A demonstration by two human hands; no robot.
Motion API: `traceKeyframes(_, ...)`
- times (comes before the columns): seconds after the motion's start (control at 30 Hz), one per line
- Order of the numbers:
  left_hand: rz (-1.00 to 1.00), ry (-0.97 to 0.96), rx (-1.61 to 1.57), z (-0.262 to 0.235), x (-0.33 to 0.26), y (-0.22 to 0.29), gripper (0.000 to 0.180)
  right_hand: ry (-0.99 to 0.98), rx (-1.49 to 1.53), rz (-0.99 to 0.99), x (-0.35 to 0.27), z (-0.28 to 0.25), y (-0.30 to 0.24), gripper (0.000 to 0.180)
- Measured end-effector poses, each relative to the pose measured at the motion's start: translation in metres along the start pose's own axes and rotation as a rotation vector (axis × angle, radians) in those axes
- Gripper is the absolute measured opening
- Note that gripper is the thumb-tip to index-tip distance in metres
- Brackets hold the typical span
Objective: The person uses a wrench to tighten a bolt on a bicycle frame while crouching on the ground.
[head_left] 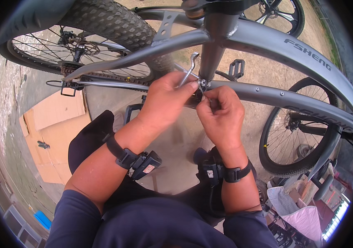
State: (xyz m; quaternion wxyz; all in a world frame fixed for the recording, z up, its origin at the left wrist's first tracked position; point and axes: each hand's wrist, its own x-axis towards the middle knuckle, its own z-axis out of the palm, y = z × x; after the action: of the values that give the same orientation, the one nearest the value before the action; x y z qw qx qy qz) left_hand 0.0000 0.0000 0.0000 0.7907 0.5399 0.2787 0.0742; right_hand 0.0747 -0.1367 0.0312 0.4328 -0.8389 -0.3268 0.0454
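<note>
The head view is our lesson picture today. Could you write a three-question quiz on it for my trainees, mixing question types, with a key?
1. Multiple choice: Which of the person's hands holds the silver wrench?
A) the right one
B) the left one
C) neither

2. True or false: The brown cardboard lies on the person's left side.

3. Fill in the blank: The bicycle frame in front of the person is ____ in colour.

Key:
1. B, the left hand.
2. True.
3. Grey.
</note>
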Motion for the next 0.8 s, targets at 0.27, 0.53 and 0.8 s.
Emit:
traceKeyframes(0.27,0.027,0.084,0.112,-0.002,-0.004,0.008,0.023,-0.017,0.033,0.041,0.002,-0.003,0.007,0.012)
traceKeyframes(0.53,0.066,0.089,0.079,-0.008,-0.01,0.01,0.02,-0.061,0.106,0.113,0.002,-0.008,0.006,0.009)
traceKeyframes(0.8,0.036,0.094,0.084,-0.017,-0.024,0.024,0.021,-0.088,0.152,0.175,0.002,-0.01,0.013,0.008)
